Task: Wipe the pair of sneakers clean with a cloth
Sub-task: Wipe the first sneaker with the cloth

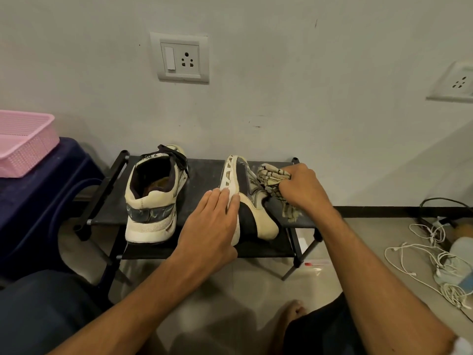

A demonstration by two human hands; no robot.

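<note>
Two cream and grey sneakers sit on a low black rack [204, 170]. The left sneaker [152, 196] stands upright with its heel toward me. The right sneaker [245, 196] lies tipped on its side, sole facing left. My left hand [212, 221] rests with straight fingers against its sole and heel edge. My right hand [298, 187] grips a bunched checked cloth [271, 176] and presses it against the sneaker's grey upper. A tail of the cloth hangs down onto the rack.
A pink basket [24, 142] sits on a dark blue stool [38, 201] at the left. White cables [432, 252] and a power strip lie on the floor at the right. The wall with a socket [183, 58] stands right behind the rack. My bare foot [291, 313] is below.
</note>
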